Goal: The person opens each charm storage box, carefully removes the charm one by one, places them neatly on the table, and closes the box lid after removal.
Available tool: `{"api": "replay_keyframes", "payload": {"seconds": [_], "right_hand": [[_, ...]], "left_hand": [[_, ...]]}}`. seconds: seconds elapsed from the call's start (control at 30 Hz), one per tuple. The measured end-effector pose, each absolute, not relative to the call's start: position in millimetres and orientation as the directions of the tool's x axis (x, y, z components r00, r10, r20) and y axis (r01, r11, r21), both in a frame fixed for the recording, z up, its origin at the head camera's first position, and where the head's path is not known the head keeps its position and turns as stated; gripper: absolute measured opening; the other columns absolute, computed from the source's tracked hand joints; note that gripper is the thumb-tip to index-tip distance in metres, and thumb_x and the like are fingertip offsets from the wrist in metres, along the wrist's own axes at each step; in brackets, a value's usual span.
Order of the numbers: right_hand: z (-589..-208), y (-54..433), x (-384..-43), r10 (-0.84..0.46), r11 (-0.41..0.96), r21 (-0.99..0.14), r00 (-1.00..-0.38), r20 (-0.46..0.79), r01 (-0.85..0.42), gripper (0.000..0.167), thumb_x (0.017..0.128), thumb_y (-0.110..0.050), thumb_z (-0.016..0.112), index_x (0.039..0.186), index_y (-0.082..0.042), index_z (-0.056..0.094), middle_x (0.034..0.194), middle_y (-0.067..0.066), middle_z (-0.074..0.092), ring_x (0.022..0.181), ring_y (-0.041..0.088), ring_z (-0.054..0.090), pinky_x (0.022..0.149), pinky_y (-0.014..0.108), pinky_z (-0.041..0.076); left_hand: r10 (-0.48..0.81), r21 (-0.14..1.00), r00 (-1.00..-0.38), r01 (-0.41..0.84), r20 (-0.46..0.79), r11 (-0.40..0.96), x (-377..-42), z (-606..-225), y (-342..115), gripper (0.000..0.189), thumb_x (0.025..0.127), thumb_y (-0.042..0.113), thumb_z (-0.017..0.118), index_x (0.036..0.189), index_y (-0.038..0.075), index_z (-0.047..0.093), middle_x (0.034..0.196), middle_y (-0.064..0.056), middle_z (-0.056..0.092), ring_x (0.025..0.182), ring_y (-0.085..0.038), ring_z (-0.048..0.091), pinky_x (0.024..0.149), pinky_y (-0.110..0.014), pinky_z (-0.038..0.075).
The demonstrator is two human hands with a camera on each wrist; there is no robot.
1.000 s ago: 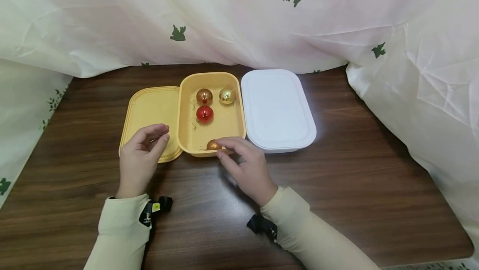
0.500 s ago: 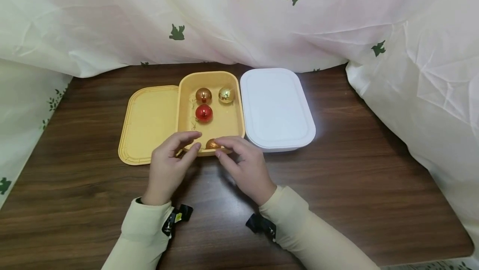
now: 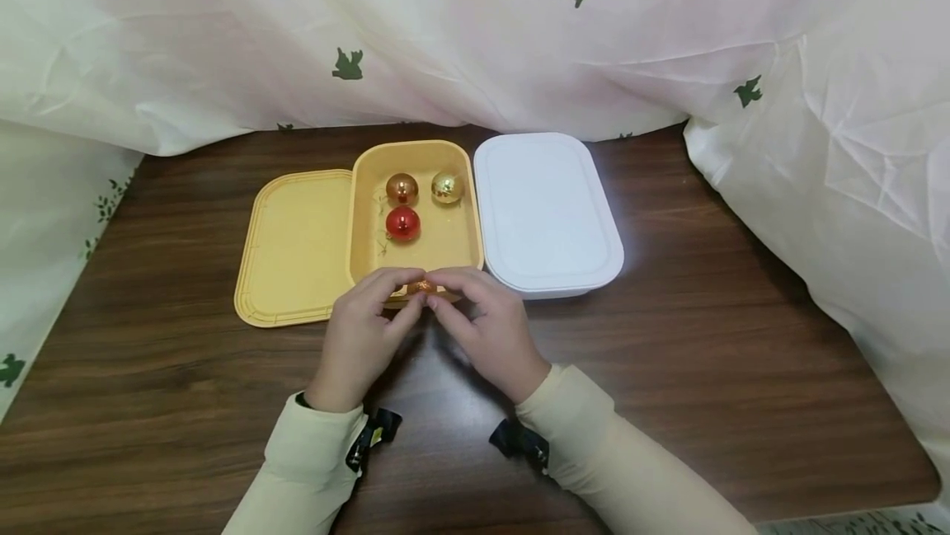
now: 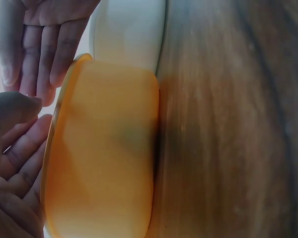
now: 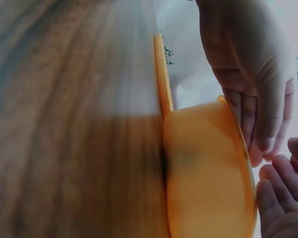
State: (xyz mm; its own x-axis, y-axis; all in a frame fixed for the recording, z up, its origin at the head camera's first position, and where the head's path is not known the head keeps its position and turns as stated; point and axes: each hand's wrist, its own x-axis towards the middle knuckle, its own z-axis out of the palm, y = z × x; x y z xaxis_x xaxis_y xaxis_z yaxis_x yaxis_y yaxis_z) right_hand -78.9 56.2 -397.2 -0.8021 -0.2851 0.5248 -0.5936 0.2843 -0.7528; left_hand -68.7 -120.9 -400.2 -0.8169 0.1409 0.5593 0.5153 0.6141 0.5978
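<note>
My left hand (image 3: 366, 335) and right hand (image 3: 490, 335) meet over the near rim of a yellow plastic box (image 3: 471, 189), thumbs and forefingers bent toward each other. An orange-gold bauble (image 3: 424, 288) shows between their fingertips, its lower part hidden behind the rim; I see neither hand gripping it. Farther back in the box lie a copper bauble (image 3: 402, 189), a red bauble (image 3: 403, 223) and a gold bauble (image 3: 447, 187). In the wrist views, the left hand (image 5: 253, 84) and right hand (image 4: 44, 49) hang just beyond the box's rim, their fingers loosely bent.
A yellow lid (image 3: 297, 246) lies flat against the box's left side. On the right stands a white lidded box (image 3: 549, 209). All of it rests on a dark wooden table (image 3: 712, 354), with a pale leaf-patterned cloth (image 3: 460, 32) behind.
My left hand has moved right, from over the yellow lid to the right hand's fingertips at the near rim. The right hand and the baubles have stayed in place.
</note>
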Motion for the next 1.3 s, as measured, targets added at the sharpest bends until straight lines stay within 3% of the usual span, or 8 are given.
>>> {"api": "replay_keyframes", "payload": {"seconds": [0.2, 0.6, 0.9, 1.3], "right_hand": [[-394.0, 65.6, -81.9, -0.254, 0.298, -0.742, -0.799, 0.544, -0.6, 0.024, 0.09, -0.005, 0.075, 0.114, -0.003, 0.073, 0.11, 0.006, 0.073, 0.092, 0.021, 0.067, 0.078, 0.038, 0.059], [-373.1, 112.6, -96.5, -0.271, 0.454, -0.683, -0.819, 0.505, -0.572, 0.022, 0.087, -0.008, 0.079, 0.109, -0.007, 0.076, 0.107, -0.001, 0.074, 0.101, 0.013, 0.068, 0.092, 0.029, 0.054], [-373.9, 140.4, -99.1, -0.324, 0.566, -0.558, -0.786, 0.526, -0.607, 0.025, 0.083, -0.007, 0.083, 0.107, -0.005, 0.075, 0.104, 0.002, 0.074, 0.101, 0.016, 0.067, 0.092, 0.031, 0.053], [-375.9, 173.7, -99.6, -0.402, 0.712, -0.409, -0.809, 0.429, -0.571, 0.033, 0.076, -0.013, 0.089, 0.106, -0.007, 0.076, 0.1, 0.004, 0.071, 0.092, 0.023, 0.062, 0.081, 0.041, 0.047]], "left_hand": [[0.167, 0.56, -0.81, 0.521, 0.562, 0.645, -68.6, -402.6, -118.0, 0.016, 0.085, 0.002, 0.079, 0.1, 0.007, 0.076, 0.098, -0.004, 0.075, 0.091, -0.019, 0.07, 0.08, -0.037, 0.057], [0.188, 0.523, -0.787, 0.547, 0.588, 0.654, -71.7, -401.5, -116.2, 0.013, 0.084, 0.004, 0.081, 0.095, 0.007, 0.075, 0.093, -0.001, 0.075, 0.085, -0.017, 0.069, 0.076, -0.036, 0.057], [0.192, 0.521, -0.782, 0.555, 0.593, 0.648, -70.9, -402.8, -119.7, 0.011, 0.085, 0.004, 0.079, 0.095, 0.008, 0.075, 0.093, -0.001, 0.075, 0.084, -0.017, 0.069, 0.075, -0.036, 0.056], [0.195, 0.534, -0.788, 0.553, 0.584, 0.639, -71.6, -403.1, -120.2, 0.012, 0.086, 0.003, 0.078, 0.095, 0.008, 0.075, 0.093, 0.0, 0.075, 0.085, -0.018, 0.069, 0.076, -0.036, 0.056]]}}
